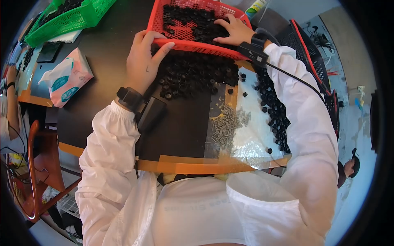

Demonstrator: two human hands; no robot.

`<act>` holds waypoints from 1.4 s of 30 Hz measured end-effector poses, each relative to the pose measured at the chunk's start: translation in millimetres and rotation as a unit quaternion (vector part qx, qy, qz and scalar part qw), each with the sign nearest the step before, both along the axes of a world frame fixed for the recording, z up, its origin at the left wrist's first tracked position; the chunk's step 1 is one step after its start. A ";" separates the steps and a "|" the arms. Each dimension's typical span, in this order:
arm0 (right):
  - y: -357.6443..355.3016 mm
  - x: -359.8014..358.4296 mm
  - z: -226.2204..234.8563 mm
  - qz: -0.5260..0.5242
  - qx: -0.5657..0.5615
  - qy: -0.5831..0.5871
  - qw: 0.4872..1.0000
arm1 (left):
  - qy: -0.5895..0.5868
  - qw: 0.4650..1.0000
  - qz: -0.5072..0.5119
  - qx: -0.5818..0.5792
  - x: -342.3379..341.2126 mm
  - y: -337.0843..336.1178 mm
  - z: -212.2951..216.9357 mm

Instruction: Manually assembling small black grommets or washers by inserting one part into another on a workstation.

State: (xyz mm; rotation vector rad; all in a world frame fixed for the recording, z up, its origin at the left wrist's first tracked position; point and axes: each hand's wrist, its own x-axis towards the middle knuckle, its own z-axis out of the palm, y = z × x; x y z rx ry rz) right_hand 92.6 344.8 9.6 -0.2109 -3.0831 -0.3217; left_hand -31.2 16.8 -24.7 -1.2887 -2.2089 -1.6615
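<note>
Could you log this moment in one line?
left hand: at near-left corner of red basket | right hand: inside it, among black parts | metal pieces: piled on table

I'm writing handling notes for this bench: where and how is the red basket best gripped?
Probably the red basket is best held by its rim, left hand at the left end and right hand at the right, each coming from its own side: the rim stands above the black parts inside, giving fingers an edge, and opposite holds should balance the load.
</note>
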 end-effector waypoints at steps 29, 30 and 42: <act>-5.9 -22.5 7.5 0.035 -0.128 0.045 0.990 | -0.029 0.999 -0.023 -0.017 4.2 -8.7 5.6; -4.1 -22.1 9.1 0.054 -0.125 0.062 0.989 | -0.029 0.999 -0.024 -0.016 3.6 -7.2 5.1; -35.5 10.5 81.7 0.128 -0.098 0.175 0.971 | -0.053 0.998 -0.046 0.008 2.7 -1.7 5.6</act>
